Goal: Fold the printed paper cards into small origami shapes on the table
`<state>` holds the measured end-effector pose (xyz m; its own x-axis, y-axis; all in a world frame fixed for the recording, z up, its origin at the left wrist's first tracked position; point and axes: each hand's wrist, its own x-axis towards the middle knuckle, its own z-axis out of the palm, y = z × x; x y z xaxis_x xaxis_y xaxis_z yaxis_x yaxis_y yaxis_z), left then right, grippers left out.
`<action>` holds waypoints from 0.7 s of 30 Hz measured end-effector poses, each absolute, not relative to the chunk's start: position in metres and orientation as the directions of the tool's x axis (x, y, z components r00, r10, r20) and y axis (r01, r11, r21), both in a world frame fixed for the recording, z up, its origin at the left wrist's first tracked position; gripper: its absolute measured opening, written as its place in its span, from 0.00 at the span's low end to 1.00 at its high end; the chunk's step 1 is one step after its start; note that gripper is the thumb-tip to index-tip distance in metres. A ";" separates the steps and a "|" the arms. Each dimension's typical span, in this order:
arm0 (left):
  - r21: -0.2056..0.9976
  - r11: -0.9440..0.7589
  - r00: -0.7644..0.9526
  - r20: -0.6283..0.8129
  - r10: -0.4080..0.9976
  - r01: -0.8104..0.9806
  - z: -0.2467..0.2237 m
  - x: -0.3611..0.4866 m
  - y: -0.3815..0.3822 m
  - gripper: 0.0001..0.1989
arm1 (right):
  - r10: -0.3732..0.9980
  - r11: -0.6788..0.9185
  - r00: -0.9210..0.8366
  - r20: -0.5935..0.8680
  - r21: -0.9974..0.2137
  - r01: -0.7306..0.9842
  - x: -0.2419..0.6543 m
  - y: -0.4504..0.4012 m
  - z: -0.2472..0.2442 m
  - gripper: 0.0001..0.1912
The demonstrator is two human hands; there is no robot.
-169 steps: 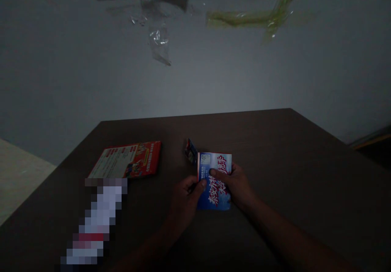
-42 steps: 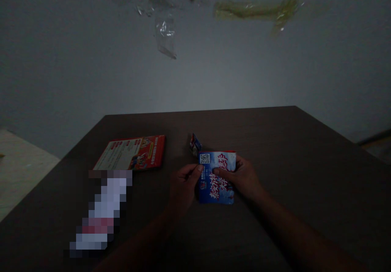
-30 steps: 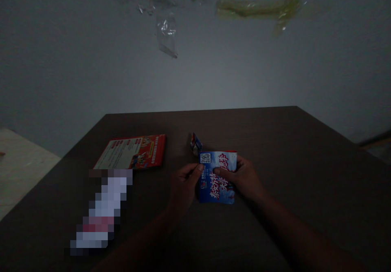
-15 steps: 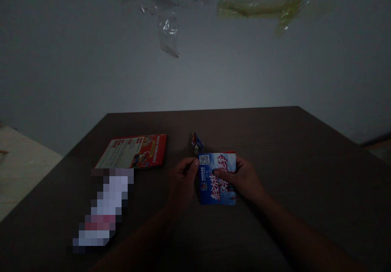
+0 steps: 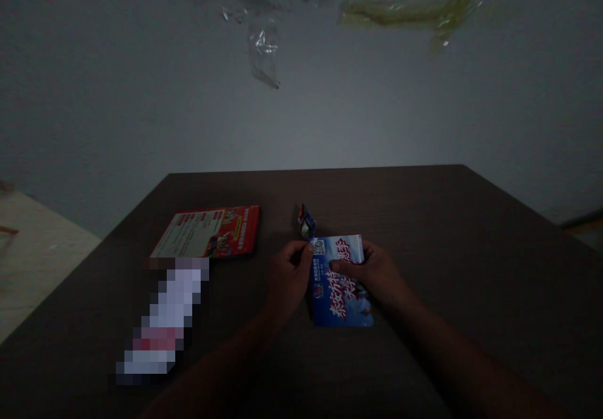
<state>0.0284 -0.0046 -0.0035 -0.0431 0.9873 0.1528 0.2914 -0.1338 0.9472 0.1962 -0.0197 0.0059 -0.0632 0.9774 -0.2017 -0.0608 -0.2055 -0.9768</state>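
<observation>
Between my two hands is a blue printed leaflet (image 5: 346, 309) with large white-and-red characters and a QR code at its upper left. My left hand (image 5: 289, 274) pinches its upper left edge between thumb and fingers. On the other side, my right hand (image 5: 381, 274) grips the right edge, thumb lying across the print and fingers behind. Just beyond the leaflet's top left corner, a small folded printed paper piece (image 5: 306, 221) stands up from the table; whether it joins the leaflet I cannot tell.
A red-and-white printed stack or booklet (image 5: 235, 233) lies at the left of the dark wooden table (image 5: 400, 199). Nearer me is a blurred-out pale item (image 5: 164, 318). Behind the table rises a grey wall (image 5: 377, 111) with tape strips (image 5: 400, 14).
The leaflet's lower edge has come down towards me and slightly right, so more of its face shows. Both hands keep their hold, and the whole view has shifted a little.
</observation>
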 end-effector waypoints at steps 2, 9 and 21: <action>0.907 -0.155 0.005 0.166 0.986 0.391 -0.006 0.026 -0.003 0.13 | 0.976 -0.212 -0.061 -0.210 -0.977 -0.028 0.198 -0.018 0.004 0.18; 0.659 -0.242 0.177 0.165 0.970 0.712 -0.011 0.025 0.005 0.12 | 0.977 -0.210 0.013 -0.213 -0.947 0.243 0.197 -0.015 0.009 0.16; 0.372 -0.328 0.279 0.181 0.943 0.868 -0.010 0.030 0.010 0.10 | 0.998 -0.067 0.059 -0.034 -0.605 0.793 0.198 -0.019 0.004 0.44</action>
